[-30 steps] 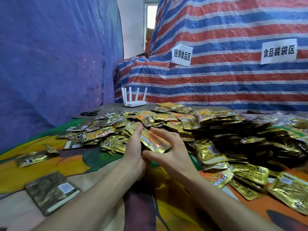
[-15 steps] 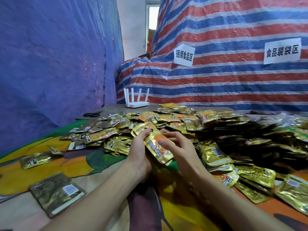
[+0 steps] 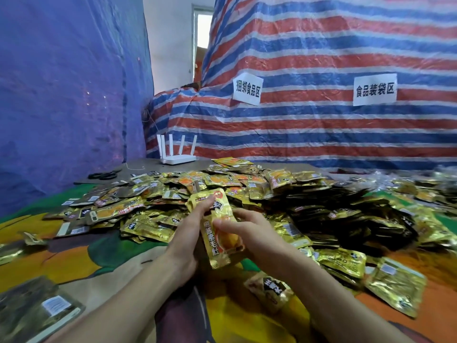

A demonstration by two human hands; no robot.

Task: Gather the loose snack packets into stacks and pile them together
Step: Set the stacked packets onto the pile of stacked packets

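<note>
Both hands hold a gold snack packet at near centre, tilted above the patterned table cloth. Left hand curls round its left edge, thumb on the upper face. Right hand pinches its right edge. The loose packet heap lies just beyond, spreading right. A white router stands behind the heap.

Packet pile mid-table, spreading right; router far behind it; scissors far left; packet stack near left.
</note>
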